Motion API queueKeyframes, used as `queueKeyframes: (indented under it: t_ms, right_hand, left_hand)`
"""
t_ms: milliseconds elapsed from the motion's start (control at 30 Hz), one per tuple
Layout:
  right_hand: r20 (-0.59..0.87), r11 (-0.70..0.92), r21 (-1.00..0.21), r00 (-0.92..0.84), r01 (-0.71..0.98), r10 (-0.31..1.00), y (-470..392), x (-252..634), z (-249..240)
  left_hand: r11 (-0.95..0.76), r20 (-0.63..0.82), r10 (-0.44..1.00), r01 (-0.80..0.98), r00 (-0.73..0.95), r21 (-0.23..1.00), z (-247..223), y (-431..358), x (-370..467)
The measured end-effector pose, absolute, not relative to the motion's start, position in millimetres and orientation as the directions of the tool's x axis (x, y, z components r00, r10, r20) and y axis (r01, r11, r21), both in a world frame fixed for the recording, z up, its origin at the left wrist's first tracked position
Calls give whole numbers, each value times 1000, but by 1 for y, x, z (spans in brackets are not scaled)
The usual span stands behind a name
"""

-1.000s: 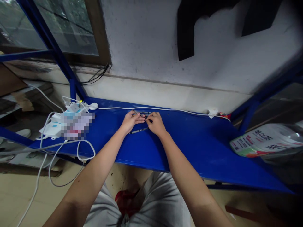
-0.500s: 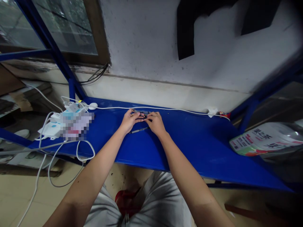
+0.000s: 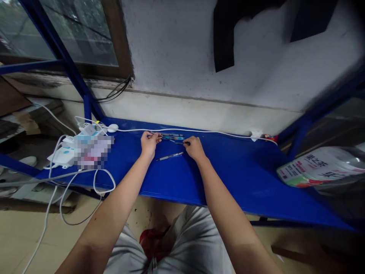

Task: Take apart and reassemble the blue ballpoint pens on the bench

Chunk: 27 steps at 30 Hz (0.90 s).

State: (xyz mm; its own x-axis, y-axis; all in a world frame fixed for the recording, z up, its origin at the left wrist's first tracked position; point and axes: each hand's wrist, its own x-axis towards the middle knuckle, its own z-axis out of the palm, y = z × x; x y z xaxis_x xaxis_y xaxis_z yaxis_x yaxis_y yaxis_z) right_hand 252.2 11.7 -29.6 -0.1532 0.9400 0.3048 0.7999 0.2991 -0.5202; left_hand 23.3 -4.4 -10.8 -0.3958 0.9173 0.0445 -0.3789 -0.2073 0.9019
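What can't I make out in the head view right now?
Slim blue-and-grey pens, exact count: head view, small and overlapping beside the left hand.
Thin dark piece at the right hand: head view, too small to identify.
Large white-labelled plastic bottle, far end: head view, cut by right edge.

On the table (image 3: 236, 175), a pen (image 3: 169, 156) lies before the other pens (image 3: 176, 138) (the bottle (image 3: 316, 167) well to their right).

The front pen (image 3: 170, 156) looks plastic, the blue tabletop (image 3: 236, 173) smooth.
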Motion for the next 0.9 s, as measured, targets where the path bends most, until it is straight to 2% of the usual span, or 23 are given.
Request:
queueKeyframes:
  t_ms: [200,533,700,900]
  right_hand:
    - [297,301,-510,-163,806,941,14,251,-31]
    - [356,341,-524,-163,780,920,11,248,-32]
    - [366,373,-613,-168,697,915,2,241,-20]
    - [408,462,-720,-223,518,885,-8,227,-11]
  left_hand:
    - [-175,12,902,-340,-431,924,-13,-3,23]
    - [-162,12,938,-408,-346,898,-18,-3,21]
    - [-133,24,968,-433,-248,891,-14,-7,26]
    - [-153,119,986,-364,-112,919,-13,-10,35]
